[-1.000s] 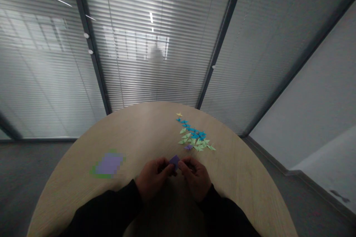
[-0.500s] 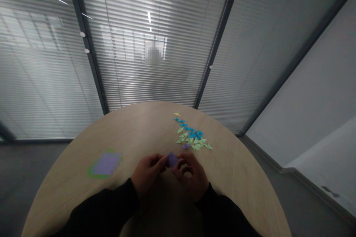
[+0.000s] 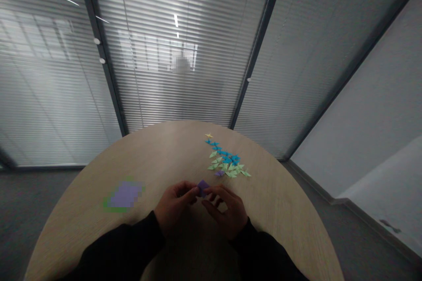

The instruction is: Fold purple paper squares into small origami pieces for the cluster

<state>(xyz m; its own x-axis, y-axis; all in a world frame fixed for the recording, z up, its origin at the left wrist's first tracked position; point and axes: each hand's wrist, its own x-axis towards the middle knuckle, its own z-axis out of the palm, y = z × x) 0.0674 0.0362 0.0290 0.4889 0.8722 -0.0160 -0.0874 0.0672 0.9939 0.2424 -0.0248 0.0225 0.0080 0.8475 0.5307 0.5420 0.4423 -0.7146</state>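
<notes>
Paper (image 3: 202, 185), apparently mid-fold, is over the bench (image 3: 165, 153) — left hand (image 3: 172, 204) pinches its left corner; right hand (image 3: 229, 210), thumb and fingers parted, meets its right edge. A next crease calls for aligned edges.

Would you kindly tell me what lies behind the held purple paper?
Beyond the purple paper lie a folded purple piece, pale green pieces, blue pieces and a yellow piece. Whatever the paper itself covers cannot be seen.
</notes>
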